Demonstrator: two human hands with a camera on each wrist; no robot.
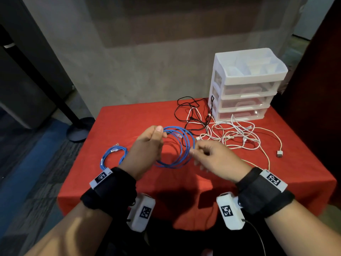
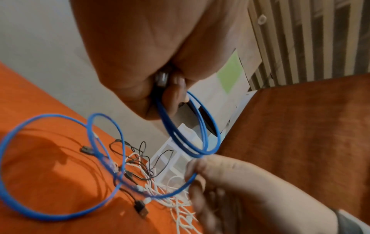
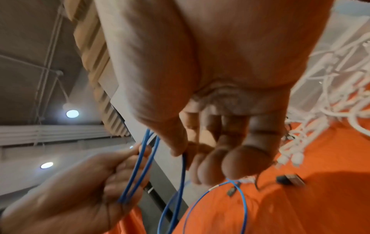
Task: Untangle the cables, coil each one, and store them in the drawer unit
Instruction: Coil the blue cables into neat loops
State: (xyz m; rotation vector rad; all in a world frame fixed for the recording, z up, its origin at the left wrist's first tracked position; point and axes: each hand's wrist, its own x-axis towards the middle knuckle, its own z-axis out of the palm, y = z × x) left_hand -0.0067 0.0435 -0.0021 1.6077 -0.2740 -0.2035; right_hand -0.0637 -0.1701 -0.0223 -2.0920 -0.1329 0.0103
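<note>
Left hand: I see my left hand (image 1: 147, 145) raised above the bench (image 1: 129, 182), thumb and fingers pinching several loops of the blue cable (image 1: 181, 145) together at the top of the coil; the left wrist view shows the loops running out from between thumb and fingers (image 2: 174, 98).

Right hand: my right hand (image 1: 212, 157) pinches one strand of the same blue cable between thumb and forefinger, on the coil's side nearer the drawer unit (image 1: 245, 85); the other fingers (image 3: 246, 159) are curled in loosely.

Blue cable: held in the air between both hands as a partly wound coil, its lower loops hanging close over the red cloth; I cannot tell whether they touch it. One clear plug end (image 1: 178, 135) dangles inside the coil.

Second blue cable (image 1: 113, 156): already coiled, lying flat on the bench on the far side of my left hand from the drawer unit.

Black cable (image 1: 191, 111): loose and tangled, lying just beside the drawer unit's front left corner, one loop up against its side.

White cables (image 1: 238, 133): a tangled heap directly in front of the drawer unit, overlapping the black cable; one plug (image 1: 280, 153) lies apart toward the bench edge.

Drawer unit: white frame with three clear drawers, all pushed in, at the far right corner of the bench.
</note>
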